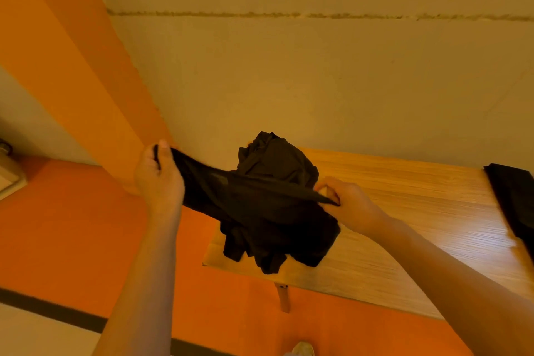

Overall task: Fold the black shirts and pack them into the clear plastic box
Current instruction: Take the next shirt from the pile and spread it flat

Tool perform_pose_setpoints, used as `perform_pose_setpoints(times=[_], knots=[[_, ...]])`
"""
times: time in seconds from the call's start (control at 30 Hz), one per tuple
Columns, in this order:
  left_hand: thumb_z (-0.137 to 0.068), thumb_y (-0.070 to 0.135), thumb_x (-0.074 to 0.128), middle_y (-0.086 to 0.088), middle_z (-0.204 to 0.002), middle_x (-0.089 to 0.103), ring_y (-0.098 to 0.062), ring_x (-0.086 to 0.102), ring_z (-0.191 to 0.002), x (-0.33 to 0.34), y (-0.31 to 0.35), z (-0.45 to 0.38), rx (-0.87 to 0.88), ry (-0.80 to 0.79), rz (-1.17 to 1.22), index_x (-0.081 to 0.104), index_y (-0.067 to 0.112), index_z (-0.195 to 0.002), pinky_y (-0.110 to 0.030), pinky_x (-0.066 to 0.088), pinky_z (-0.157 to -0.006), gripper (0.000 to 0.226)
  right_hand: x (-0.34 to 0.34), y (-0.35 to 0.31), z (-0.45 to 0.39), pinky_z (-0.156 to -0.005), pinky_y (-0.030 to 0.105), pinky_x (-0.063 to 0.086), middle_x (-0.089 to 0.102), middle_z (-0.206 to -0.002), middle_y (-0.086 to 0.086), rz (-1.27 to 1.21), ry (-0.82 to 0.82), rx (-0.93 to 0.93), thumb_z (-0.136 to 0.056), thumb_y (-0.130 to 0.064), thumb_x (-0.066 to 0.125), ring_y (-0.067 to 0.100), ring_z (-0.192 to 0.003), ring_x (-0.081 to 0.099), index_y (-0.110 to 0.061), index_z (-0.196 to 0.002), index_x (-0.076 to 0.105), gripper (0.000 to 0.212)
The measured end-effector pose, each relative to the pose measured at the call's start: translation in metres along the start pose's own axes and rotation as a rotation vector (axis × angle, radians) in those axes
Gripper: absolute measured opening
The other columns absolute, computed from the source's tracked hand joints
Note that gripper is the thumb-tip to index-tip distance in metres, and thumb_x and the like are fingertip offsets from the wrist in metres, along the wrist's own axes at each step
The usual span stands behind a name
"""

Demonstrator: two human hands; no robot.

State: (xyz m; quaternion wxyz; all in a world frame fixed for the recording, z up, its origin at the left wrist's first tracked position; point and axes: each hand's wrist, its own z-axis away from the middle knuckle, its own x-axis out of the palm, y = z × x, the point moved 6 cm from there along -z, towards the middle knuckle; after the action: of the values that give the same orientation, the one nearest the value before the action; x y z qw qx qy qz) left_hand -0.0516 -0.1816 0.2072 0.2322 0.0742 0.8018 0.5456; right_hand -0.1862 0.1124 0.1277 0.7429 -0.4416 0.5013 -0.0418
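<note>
Left hand [158,176] is gripping 1 edge of a crumpled black fabric shirt [260,211], thumb up, fingers curled around the cloth, raised off the tabletop's left end. Right hand [345,202] is pinching the opposite end of the same edge between thumb and fingertips, above the tabletop. The edge is running taut between the 2 hands; the rest of the shirt is hanging down bunched, its lower folds appearing to touch the light wood-grain tabletop [419,211] near its front left corner.

Just behind the held shirt, a rumpled heap of black fabric [274,156] is sitting on the tabletop near the wall; cannot tell how many garments it contains. Another dark flat piece of fabric [514,205] is lying at the far right of the tabletop, partly cut off by the frame.

A wooden table leg [284,296] is showing under the front edge. Orange floor [72,240] is lying below, with a beige wall [318,81] behind the tabletop.
</note>
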Motion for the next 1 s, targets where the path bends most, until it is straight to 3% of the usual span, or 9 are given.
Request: perform_pose_setpoints(times=[0.13, 0.3, 0.47, 0.6, 0.7, 0.77, 0.83, 0.93, 1.0], knots=[[-0.104, 0.035, 0.036, 0.001, -0.076, 0.049, -0.013, 0.047, -0.069, -0.011, -0.010, -0.015, 0.001, 0.026, -0.050, 0.058, 0.002, -0.096, -0.023, 0.032, -0.056, 0.041, -0.003, 0.050, 0.002, -0.055, 0.016, 0.036, 0.053, -0.082, -0.006, 0.250, 0.090, 0.225, -0.092, -0.013, 0.059, 0.013, -0.076, 0.053, -0.021, -0.098, 0.059, 0.010], [-0.104, 0.032, 0.038, 0.005, -0.074, 0.046, -0.009, 0.043, -0.066, -0.001, -0.017, -0.007, -0.052, -0.045, -0.084, 0.054, 0.012, -0.085, -0.018, 0.030, -0.053, 0.032, -0.003, 0.065, 0.005, -0.075, 0.044, 0.058, 0.067, -0.091, 0.011, -0.076, 0.118, 0.378, -0.098, -0.010, 0.047, 0.025, -0.080, 0.066, -0.008, -0.102, 0.064, 0.018], [-0.098, 0.029, 0.052, 0.024, -0.091, 0.054, 0.000, 0.051, -0.088, 0.045, -0.014, 0.024, -0.041, -0.366, -0.150, 0.061, 0.027, -0.104, -0.008, 0.034, -0.066, 0.012, -0.006, 0.010, -0.002, -0.082, 0.033, 0.055, 0.069, -0.102, 0.002, -0.359, 0.160, 0.238, -0.096, -0.013, 0.056, 0.017, -0.097, 0.065, -0.024, -0.099, 0.065, 0.015], [-0.089, 0.038, 0.065, 0.024, -0.106, 0.062, 0.007, 0.056, -0.097, 0.085, -0.005, 0.061, 0.012, -0.716, -0.085, 0.065, 0.036, -0.110, -0.010, 0.041, -0.078, 0.021, -0.004, -0.032, -0.009, -0.073, 0.041, 0.057, 0.073, -0.088, 0.006, -0.411, 0.144, 0.123, -0.091, -0.017, 0.064, 0.027, -0.083, 0.070, -0.026, -0.100, 0.064, 0.013], [-0.078, 0.052, 0.071, 0.011, -0.091, 0.069, -0.002, 0.064, -0.084, 0.107, 0.010, 0.092, 0.087, -0.947, -0.050, 0.066, 0.040, -0.110, -0.025, 0.053, -0.073, 0.034, -0.005, -0.051, -0.013, -0.065, 0.031, 0.057, 0.072, -0.076, 0.005, -0.388, 0.151, 0.057, -0.089, -0.018, 0.066, 0.019, -0.071, 0.069, -0.025, -0.094, 0.065, 0.009], [-0.079, 0.051, 0.071, 0.001, -0.072, 0.067, -0.014, 0.062, -0.066, 0.113, 0.018, 0.101, 0.148, -0.950, -0.041, 0.071, 0.036, -0.100, -0.039, 0.049, -0.061, 0.026, -0.007, -0.056, -0.014, -0.062, 0.018, 0.053, 0.069, -0.069, 0.006, -0.340, 0.169, 0.035, -0.088, -0.014, 0.067, 0.014, -0.061, 0.064, -0.025, -0.090, 0.064, 0.012], [-0.085, 0.037, 0.069, 0.001, -0.071, 0.068, -0.017, 0.061, -0.064, 0.113, 0.021, 0.096, 0.154, -0.867, -0.018, 0.073, 0.032, -0.090, -0.040, 0.048, -0.061, 0.008, -0.013, -0.056, -0.013, -0.061, 0.014, 0.047, 0.066, -0.067, 0.009, -0.342, 0.186, 0.015, -0.088, -0.011, 0.067, 0.011, -0.056, 0.057, -0.024, -0.091, 0.063, 0.014], [-0.090, 0.027, 0.066, 0.002, -0.074, 0.069, -0.009, 0.060, -0.061, 0.105, 0.018, 0.085, 0.134, -0.774, -0.018, 0.070, 0.038, -0.085, -0.026, 0.046, -0.056, 0.012, -0.024, -0.054, -0.009, -0.069, 0.028, 0.051, 0.069, -0.070, 0.011, -0.415, 0.174, -0.010, -0.091, -0.015, 0.064, 0.023, -0.059, 0.058, -0.025, -0.095, 0.065, 0.011], [-0.090, 0.024, 0.065, 0.003, -0.070, 0.067, -0.004, 0.056, -0.056, 0.101, 0.016, 0.082, 0.118, -0.776, -0.026, 0.072, 0.031, -0.089, -0.015, 0.040, -0.051, 0.010, -0.027, -0.054, -0.006, -0.080, 0.043, 0.054, 0.071, -0.076, 0.014, -0.433, 0.117, -0.026, -0.093, -0.017, 0.061, 0.038, -0.078, 0.064, -0.027, -0.097, 0.067, 0.013]])
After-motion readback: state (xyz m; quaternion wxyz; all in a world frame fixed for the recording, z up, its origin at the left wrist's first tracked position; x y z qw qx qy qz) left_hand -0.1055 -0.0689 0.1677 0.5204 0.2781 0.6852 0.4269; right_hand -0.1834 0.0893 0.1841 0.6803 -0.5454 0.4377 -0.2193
